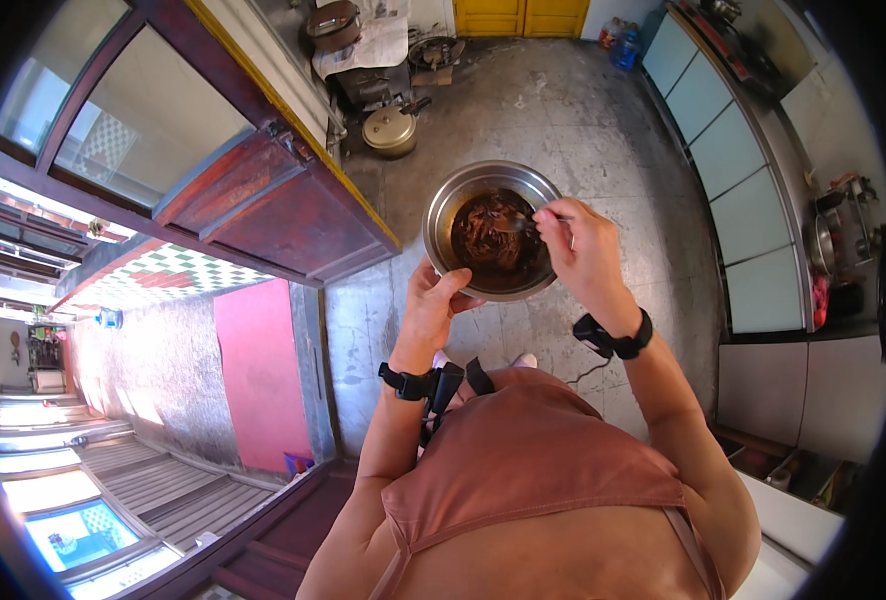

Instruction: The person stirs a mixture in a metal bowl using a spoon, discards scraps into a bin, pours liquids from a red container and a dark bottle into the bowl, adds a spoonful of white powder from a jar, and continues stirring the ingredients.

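A stainless steel bowl (443, 251) is held up over the floor, with dark brown liquid and shredded or strand-like pieces (495, 232) inside. My left hand (439, 300) grips its near left rim, thumb on top and fingers beneath. Pinched in my right hand (581, 247), above the right rim, is the handle of a metal utensil (516, 224); its lower end reaches into the dark contents, and its exact kind is unclear. Each of my wrists wears a black strap with a small device.
A gold-coloured pressure cooker (390, 131) stands on the floor, ahead and left. An open wooden door (293, 195) lies to the left, with a pink mat (263, 375) beyond. Cabinets (758, 217) line the right side. Blue water bottles (624, 49) stand at the far wall.
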The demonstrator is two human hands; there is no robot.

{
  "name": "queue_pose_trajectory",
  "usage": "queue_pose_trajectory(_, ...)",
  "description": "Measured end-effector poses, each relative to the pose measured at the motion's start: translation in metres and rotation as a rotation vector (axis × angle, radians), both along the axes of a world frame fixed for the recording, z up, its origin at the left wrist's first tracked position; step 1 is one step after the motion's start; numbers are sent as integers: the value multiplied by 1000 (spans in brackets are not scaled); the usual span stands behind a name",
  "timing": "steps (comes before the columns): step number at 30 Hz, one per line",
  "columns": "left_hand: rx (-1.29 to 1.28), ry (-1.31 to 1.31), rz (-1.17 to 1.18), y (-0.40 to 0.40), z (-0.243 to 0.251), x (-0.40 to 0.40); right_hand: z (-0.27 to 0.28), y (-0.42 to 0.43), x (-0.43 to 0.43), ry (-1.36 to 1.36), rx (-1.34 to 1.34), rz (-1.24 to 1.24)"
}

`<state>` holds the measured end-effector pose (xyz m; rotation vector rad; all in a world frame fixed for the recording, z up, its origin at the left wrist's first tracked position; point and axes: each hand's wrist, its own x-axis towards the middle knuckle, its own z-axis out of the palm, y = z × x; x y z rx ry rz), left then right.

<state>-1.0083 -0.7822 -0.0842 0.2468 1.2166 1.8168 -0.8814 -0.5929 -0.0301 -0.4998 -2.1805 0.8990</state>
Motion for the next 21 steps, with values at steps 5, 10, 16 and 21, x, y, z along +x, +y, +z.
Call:
queue_pose_trajectory(5, -4, -5, 19, -3, 0, 0, -1, -24, -18, 71, -155, 151)
queue_pose_trajectory(10, -17, 1, 54, -13, -3, -3, 18, -27, 14, -106, -42, 205)
queue_pose_trajectory(16, -24, 14, 52, -11, 3, -2, 12, -6, -5, -15, 4, 27)
queue_pose_trajectory(21, -22, 18, 37, -8, 2, -3, 3, -28, -23, 48, -167, 200)
